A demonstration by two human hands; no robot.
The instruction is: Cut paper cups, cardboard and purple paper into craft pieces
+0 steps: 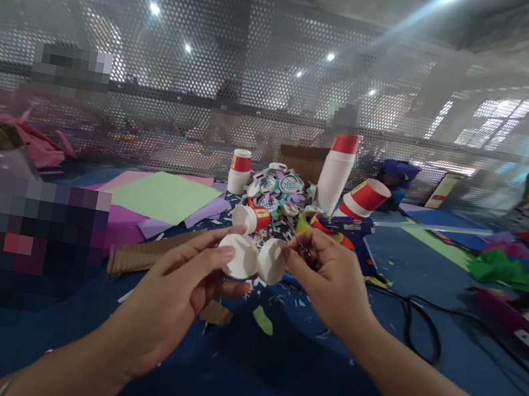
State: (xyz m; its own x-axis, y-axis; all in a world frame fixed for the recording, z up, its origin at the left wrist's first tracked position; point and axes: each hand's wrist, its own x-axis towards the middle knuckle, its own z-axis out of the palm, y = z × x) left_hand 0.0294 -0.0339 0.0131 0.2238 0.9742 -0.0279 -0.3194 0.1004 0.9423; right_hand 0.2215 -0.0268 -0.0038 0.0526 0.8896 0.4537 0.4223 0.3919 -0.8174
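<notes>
My left hand (193,274) is closed on a white round paper piece (237,256), which looks like a cup base, with the thumb on its face. My right hand (332,280) pinches the edge of a second white round piece (272,263). The two pieces meet or nearly meet at their edges. A thin dark metal tool (301,243), perhaps small scissors, shows at my right fingers; its handle is mostly hidden. Just behind the pieces a red and white paper cup (251,219) lies on its side.
Behind are a heap of decorated paper discs (279,187), a tall cup stack (336,176) and a tilted cup (364,198). A blue glue gun (360,231) lies right, near a black cable (429,306). Coloured paper sheets (168,194) lie left. Scraps litter the blue table (295,379).
</notes>
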